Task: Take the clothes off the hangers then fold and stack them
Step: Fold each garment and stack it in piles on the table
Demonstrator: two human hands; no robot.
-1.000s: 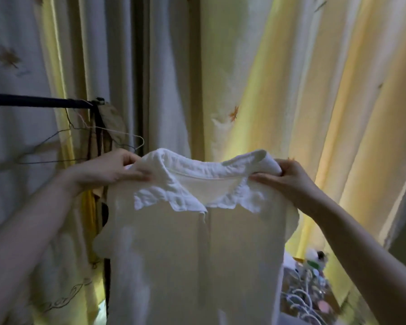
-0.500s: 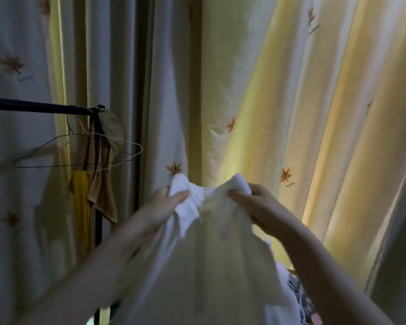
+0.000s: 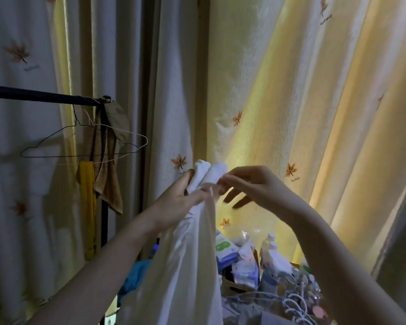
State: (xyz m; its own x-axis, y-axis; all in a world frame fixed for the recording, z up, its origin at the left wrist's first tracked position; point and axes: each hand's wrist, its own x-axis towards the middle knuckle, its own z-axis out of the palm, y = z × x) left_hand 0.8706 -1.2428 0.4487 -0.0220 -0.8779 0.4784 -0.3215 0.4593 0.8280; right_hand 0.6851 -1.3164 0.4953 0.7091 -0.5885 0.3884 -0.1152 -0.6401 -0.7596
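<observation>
Grips the white shirt (image 3: 185, 266) by its bunched top in the left hand (image 3: 181, 200), fingers and thumb curled round the two rolled shoulders, with both rolls sticking up above the fist. Lets the rest of the shirt hang straight down from that fist, off any hanger, in front of the curtains (image 3: 291, 90) and out past the bottom edge of the view. Holds the right hand (image 3: 251, 186) just beside the rolled top, fingers spread and loose, forefinger tip at the cloth; hard to tell whether touching or just apart. To the left, a dark rail (image 3: 40, 96) with two bare wire hangers (image 3: 85, 146) hooked near its end, one dark, one pale, overlapping. Behind those, by the rail's upright post, a brown cloth (image 3: 109, 184) and a yellow strip (image 3: 88, 207), both hanging. Below the right forearm, a cardboard box (image 3: 234, 287) crammed with packets and bottles (image 3: 267, 245), and a tangle of white hangers (image 3: 291, 303) just in front of it. Low down, left of the shirt and partly hidden by it, a blue cloth (image 3: 136, 273).
</observation>
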